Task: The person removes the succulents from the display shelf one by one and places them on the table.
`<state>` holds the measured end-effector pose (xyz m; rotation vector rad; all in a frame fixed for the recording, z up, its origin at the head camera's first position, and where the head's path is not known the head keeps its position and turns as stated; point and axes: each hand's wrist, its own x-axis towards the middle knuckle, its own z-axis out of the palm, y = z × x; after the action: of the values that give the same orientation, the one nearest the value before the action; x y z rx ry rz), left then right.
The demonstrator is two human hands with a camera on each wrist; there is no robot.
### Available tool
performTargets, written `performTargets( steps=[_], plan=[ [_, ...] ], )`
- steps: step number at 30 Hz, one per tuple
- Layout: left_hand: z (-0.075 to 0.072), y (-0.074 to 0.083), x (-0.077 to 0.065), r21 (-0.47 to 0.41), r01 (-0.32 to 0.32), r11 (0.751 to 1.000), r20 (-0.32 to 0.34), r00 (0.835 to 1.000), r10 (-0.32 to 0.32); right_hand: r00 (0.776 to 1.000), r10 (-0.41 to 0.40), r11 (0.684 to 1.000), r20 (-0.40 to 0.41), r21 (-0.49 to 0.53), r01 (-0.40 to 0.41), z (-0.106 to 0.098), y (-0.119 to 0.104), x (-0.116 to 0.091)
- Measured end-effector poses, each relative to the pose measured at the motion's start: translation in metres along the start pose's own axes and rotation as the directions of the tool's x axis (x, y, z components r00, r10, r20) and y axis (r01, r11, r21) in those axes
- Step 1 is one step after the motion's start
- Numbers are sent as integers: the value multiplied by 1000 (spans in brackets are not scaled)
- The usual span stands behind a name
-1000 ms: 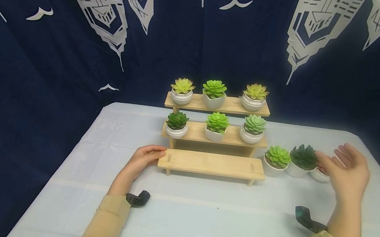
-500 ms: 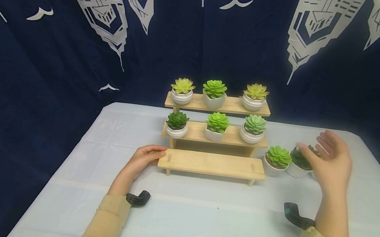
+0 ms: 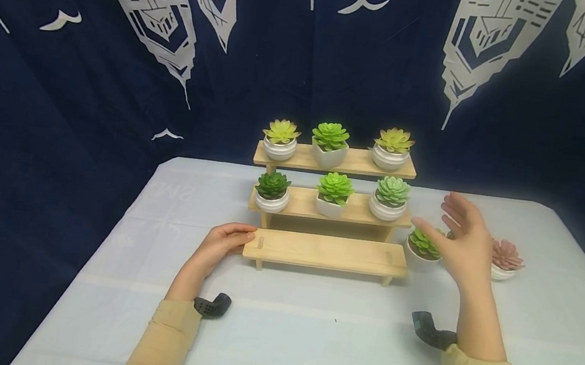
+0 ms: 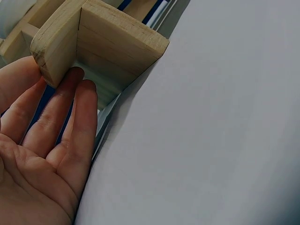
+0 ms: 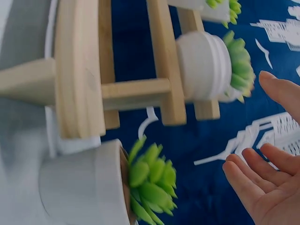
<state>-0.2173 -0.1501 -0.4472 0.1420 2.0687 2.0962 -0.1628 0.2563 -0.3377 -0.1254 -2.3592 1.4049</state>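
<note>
A three-tier wooden plant stand (image 3: 324, 252) stands on the table. My left hand (image 3: 223, 241) grips the left end of its bottom board, thumb at the board's edge and fingers beneath, as the left wrist view shows. My right hand (image 3: 463, 245) hovers with fingers spread and holds nothing. Just under it, right of the stand, is a bright green potted succulent (image 3: 419, 255). The dark green succulent behind that hand is almost wholly hidden. A pink succulent (image 3: 506, 258) in a white pot shows to the right. The right wrist view catches the bright green succulent (image 5: 152, 185) below the open fingers (image 5: 248, 180).
Three potted succulents line the top tier (image 3: 357, 163), and three more the middle tier (image 3: 301, 203). The lowest board carries no pots. A white cloth covers the table (image 3: 304, 344). Behind it hangs a dark blue curtain (image 3: 261, 80) with white building prints.
My right hand has moved left, from beside the dark green and pink succulents to above the bright green one. The pink succulent has come into sight. My left hand has stayed put.
</note>
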Motion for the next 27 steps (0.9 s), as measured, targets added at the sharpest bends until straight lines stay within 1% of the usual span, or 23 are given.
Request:
performTargets(
  steps=[6,10,18,27],
  plan=[
    [-1,-1,1,0,5,1000,6,1000,-5,998,-63,998,31,-3,63,17,-2,0],
    [-1,-2,2,-1,8,1000,7,1000,-8,994,-105,994,25,23,104,27,-3,-1],
    [-1,-2,1,-2,2,1000,9,1000,-2,993,-119,991,9,67,118,44,-1,-1],
    [-1,-2,1,-8,8,1000,5,1000,-8,991,-130,991,12,39,129,57,5,3]
  ],
)
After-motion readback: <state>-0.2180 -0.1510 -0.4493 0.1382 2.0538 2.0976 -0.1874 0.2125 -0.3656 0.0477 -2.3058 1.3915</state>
